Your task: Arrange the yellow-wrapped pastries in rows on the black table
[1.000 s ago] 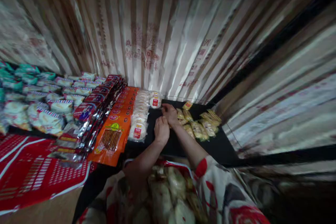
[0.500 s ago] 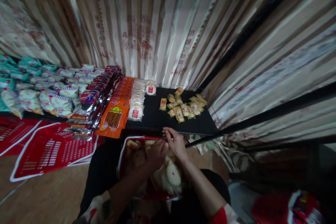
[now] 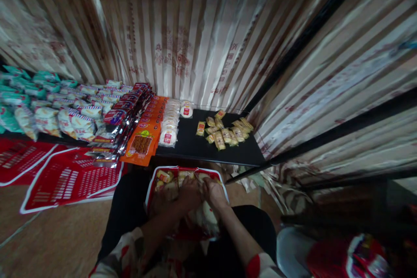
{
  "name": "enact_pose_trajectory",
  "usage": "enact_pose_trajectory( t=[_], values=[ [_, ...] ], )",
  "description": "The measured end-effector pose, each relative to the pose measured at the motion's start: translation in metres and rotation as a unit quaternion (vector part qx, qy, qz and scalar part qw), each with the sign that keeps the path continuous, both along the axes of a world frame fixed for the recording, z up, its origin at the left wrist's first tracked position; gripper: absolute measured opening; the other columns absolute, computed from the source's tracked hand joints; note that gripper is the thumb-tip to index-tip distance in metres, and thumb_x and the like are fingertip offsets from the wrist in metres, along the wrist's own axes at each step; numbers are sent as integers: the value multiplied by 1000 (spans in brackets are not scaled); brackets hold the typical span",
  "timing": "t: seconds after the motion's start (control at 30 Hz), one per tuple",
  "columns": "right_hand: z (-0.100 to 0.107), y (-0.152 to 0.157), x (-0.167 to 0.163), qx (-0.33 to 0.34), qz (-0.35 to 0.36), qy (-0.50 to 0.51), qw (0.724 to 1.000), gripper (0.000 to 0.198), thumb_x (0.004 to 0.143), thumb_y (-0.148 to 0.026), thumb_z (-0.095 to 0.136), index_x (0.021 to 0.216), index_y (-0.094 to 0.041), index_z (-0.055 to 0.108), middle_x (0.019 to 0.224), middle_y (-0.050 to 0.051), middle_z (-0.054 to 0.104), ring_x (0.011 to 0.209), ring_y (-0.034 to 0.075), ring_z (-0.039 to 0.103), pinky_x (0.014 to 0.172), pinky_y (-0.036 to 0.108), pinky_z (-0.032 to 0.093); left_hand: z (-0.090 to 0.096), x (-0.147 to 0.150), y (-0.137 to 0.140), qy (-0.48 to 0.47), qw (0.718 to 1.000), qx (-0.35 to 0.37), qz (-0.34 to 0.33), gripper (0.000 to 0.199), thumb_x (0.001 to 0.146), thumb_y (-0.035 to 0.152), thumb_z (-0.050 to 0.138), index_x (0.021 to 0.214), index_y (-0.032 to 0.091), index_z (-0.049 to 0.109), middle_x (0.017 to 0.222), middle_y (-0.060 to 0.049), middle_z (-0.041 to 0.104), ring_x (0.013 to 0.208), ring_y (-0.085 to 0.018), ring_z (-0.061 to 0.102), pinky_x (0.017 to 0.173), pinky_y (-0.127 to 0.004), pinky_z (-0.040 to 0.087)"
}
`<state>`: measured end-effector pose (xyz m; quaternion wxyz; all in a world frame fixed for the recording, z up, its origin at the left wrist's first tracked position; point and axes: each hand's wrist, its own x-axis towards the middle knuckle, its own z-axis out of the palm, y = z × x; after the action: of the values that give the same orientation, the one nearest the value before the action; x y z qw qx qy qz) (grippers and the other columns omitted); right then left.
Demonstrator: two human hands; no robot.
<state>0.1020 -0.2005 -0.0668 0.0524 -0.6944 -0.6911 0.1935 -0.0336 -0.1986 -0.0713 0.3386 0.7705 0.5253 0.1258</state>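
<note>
Whereas 1 second ago they were over the flat black shelf, the bare left hand and bare right hand are now down inside the white-rimmed red plastic basket, side by side and angled inward. Shadow and blur hide the fingertips, so I cannot tell whether either grip is closed; pale, clear-wrapped packets lie around them, partly covered

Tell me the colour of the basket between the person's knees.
The basket is red with white edging; it shows best in the head view.
</note>
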Motion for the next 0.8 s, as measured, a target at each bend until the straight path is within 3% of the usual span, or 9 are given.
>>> enact_pose_trajectory(
  t=[0.23,0.37,0.57,0.8],
  values=[
    [20,-1,13,30,-1,40,999,30,85,-20,37,92,-18,66,87,10,70,79,19,64,70,26,43,15,-4,7,-21,999,5,50,57,74,11,37,130,6,44,135,-14,46,129,-23,36,112,-35,21],
    [41,2,16,43,-3,102,994,30,84,-23,38,91,-18,67,85,8,70,77,19,64,71,26,43,20,-6,11,-55,996,-20,74,52,76,15,44,128,10,44,135,-13,46,127,-21,39,109,-32,27],
    [52,7,16,-8,-18,233,972,31,82,-33,40,85,-17,66,75,4,67,69,17,60,64,25,45,31,-12,16,-119,983,-67,126,26,79,17,49,103,20,57,102,-3,66,98,-15,59,90,-27,44],
    [65,11,3,-25,-52,391,919,40,78,-50,48,96,-17,63,85,5,68,77,18,63,70,29,50,51,-23,28,-156,971,-59,173,14,82,20,48,91,20,58,87,-1,67,81,-12,62,74,-23,46]
  ],
)
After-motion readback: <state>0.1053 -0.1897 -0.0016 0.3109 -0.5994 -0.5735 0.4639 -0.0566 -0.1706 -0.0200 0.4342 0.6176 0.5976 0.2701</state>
